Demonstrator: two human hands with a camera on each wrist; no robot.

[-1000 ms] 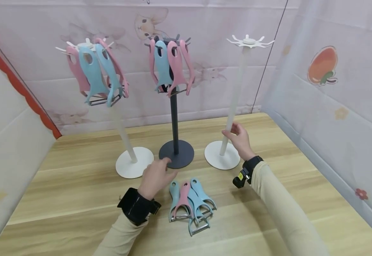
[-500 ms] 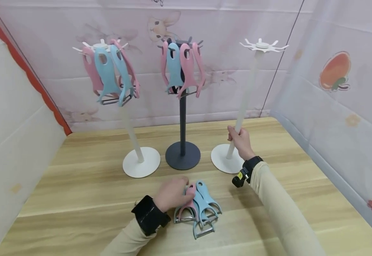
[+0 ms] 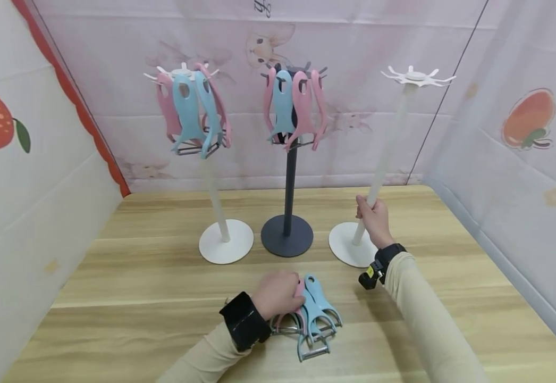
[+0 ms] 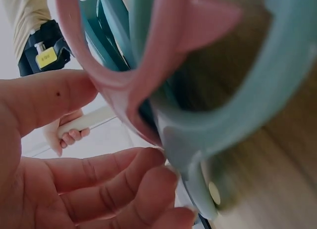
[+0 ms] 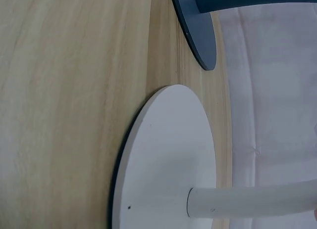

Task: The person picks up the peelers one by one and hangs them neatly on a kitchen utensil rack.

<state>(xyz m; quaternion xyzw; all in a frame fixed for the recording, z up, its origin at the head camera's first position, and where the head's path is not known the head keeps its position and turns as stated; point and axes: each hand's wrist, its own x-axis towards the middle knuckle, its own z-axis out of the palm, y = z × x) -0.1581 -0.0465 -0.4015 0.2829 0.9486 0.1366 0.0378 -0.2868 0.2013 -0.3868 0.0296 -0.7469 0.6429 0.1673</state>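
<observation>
My left hand (image 3: 278, 294) is at the pile of peelers on the wooden table. Its thumb and curled fingers pinch the pink peeler (image 4: 121, 83) near the handle, much of which the hand covers in the head view. Blue peelers (image 3: 312, 308) lie beside and under it, blades toward me. With my right hand (image 3: 375, 219) I grip the lower pole of the right white stand (image 3: 387, 154), whose hooks at the top are bare. That stand's round base (image 5: 163, 155) rests on the table in the right wrist view.
Behind the pile stands a black rack (image 3: 289, 186) hung with pink and blue peelers. Left of it, a white rack (image 3: 215, 199) also carries several pink and blue peelers. Printed cloth (image 3: 354, 48) walls the table (image 3: 129, 276) at the back and sides.
My left hand has come down and right from above the table onto the peelers, taking hold of the pink one. The right hand's fingers have closed round the pole. The head view has shifted.
</observation>
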